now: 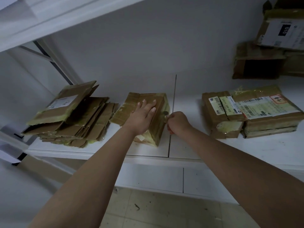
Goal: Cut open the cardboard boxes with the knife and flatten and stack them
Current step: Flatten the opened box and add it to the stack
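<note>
The knife point(165, 114) is almost wholly hidden inside the curled right hand point(178, 121). At the upper right of the frame, stacked boxes point(279, 30) are cut off by the edge.

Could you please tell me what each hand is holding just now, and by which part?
The right hand grips the knife by its handle, against the box's right side. The left hand holds nothing; it presses flat on the box.
</note>
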`<move>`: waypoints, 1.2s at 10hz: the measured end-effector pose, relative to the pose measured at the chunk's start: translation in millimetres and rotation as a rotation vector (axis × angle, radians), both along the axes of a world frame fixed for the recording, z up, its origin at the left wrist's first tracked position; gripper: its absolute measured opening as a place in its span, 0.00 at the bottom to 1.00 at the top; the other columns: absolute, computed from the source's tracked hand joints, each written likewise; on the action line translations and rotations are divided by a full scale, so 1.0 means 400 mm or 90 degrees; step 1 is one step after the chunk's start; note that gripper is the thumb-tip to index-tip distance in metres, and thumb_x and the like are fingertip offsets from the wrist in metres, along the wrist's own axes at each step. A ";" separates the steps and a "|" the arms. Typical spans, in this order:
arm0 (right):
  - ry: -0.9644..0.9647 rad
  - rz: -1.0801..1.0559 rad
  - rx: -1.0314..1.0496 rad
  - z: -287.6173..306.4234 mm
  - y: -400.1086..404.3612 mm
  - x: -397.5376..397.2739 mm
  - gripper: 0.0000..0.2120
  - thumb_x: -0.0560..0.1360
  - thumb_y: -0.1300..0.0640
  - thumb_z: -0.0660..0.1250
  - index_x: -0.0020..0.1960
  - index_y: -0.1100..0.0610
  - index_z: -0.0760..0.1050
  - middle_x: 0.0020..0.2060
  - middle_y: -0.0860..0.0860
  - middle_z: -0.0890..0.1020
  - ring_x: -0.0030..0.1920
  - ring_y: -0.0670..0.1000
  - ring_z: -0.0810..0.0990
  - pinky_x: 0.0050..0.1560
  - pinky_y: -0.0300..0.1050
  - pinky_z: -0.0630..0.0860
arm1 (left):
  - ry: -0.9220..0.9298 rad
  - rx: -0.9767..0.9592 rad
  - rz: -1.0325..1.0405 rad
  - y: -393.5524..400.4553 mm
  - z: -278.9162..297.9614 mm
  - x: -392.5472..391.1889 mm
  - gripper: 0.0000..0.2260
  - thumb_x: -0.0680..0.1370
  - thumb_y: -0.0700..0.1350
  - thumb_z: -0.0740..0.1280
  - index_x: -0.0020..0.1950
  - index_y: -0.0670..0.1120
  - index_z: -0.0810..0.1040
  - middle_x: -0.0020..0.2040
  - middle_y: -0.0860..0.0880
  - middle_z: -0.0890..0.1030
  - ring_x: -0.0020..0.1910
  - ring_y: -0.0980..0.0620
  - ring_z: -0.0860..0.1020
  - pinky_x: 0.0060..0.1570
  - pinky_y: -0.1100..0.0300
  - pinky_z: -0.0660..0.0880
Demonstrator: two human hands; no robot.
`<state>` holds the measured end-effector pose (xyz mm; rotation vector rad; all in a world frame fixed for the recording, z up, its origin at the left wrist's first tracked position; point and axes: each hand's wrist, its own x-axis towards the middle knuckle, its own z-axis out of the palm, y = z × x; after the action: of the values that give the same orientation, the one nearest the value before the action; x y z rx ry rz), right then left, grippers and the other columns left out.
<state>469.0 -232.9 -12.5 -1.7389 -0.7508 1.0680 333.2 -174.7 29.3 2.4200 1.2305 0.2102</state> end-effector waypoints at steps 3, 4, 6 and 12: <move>-0.044 0.189 -0.046 0.048 -0.128 -0.050 0.12 0.80 0.57 0.59 0.43 0.62 0.74 0.26 0.54 0.74 0.23 0.50 0.70 0.28 0.38 0.66 | 0.018 0.013 -0.007 0.019 -0.017 -0.001 0.22 0.83 0.57 0.47 0.78 0.56 0.56 0.79 0.45 0.52 0.78 0.44 0.44 0.74 0.39 0.48; -0.065 0.237 -0.079 0.063 -0.165 -0.051 0.12 0.80 0.57 0.58 0.49 0.63 0.77 0.27 0.53 0.75 0.22 0.48 0.71 0.27 0.37 0.63 | 0.024 0.016 -0.007 0.014 -0.016 0.000 0.22 0.83 0.58 0.47 0.78 0.56 0.56 0.79 0.45 0.53 0.78 0.44 0.44 0.74 0.39 0.48; -0.048 0.277 -0.049 0.054 -0.218 -0.053 0.12 0.80 0.56 0.59 0.48 0.62 0.77 0.27 0.53 0.76 0.20 0.46 0.72 0.25 0.35 0.63 | 0.039 0.013 0.011 -0.021 0.010 0.007 0.23 0.83 0.58 0.49 0.78 0.56 0.55 0.79 0.44 0.49 0.78 0.44 0.44 0.74 0.39 0.48; -0.470 0.093 0.083 -0.073 -0.133 0.081 0.07 0.82 0.52 0.52 0.51 0.54 0.66 0.33 0.51 0.75 0.35 0.56 0.75 0.35 0.48 0.69 | -0.072 -0.070 -0.078 0.020 0.004 -0.138 0.25 0.71 0.54 0.69 0.67 0.66 0.68 0.76 0.60 0.60 0.76 0.58 0.53 0.75 0.47 0.54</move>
<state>501.5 -285.9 -41.9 -1.9889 -1.3804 0.4231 277.9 -166.8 30.7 2.3452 1.0144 0.2326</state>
